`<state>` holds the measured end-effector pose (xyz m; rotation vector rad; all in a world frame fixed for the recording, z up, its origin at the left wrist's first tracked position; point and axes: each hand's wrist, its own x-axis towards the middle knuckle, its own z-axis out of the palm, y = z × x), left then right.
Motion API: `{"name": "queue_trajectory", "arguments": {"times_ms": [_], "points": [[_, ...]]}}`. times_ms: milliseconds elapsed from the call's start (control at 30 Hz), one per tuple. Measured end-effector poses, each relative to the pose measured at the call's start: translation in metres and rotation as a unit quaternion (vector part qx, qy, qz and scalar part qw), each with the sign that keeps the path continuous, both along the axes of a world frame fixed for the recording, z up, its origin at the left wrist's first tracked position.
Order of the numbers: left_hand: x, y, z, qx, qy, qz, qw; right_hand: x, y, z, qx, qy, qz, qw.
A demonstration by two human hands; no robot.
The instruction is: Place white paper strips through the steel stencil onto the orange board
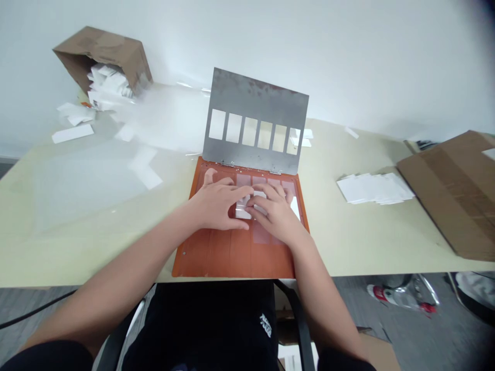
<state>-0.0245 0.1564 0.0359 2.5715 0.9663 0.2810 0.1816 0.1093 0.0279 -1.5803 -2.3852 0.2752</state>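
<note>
An orange jig plate (232, 252) lies at the table's near edge, with a hinged grey metal stencil lid (257, 100) standing open behind it, its row of rectangular windows facing me. My left hand (216, 203) and my right hand (273, 211) meet over the plate's middle slots. Both pinch small white cards (247, 206) between fingertips and thumbs. A further white card (296, 206) lies in the plate's right slot.
A tipped cardboard box (104, 54) spills white cards at the back left, with loose cards and clear film (88, 175) spread over the left of the table. A fanned stack of white cards (373, 188) lies right, beside flat cardboard (452, 190).
</note>
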Motion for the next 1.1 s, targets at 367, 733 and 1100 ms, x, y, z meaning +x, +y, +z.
{"name": "queue_trajectory", "arguments": {"times_ms": [367,733,1100], "points": [[0.007,-0.002,-0.002,-0.009,-0.001,0.032,0.999,-0.002,0.003,-0.002,-0.012,0.067,-0.037,0.997],[0.008,-0.005,-0.002,-0.03,0.001,0.049,0.998,-0.009,0.001,-0.01,0.068,-0.013,-0.054,0.996],[0.015,-0.054,-0.003,0.177,-0.011,0.091,0.98,-0.01,0.002,-0.013,0.079,0.002,-0.059,0.995]]}}
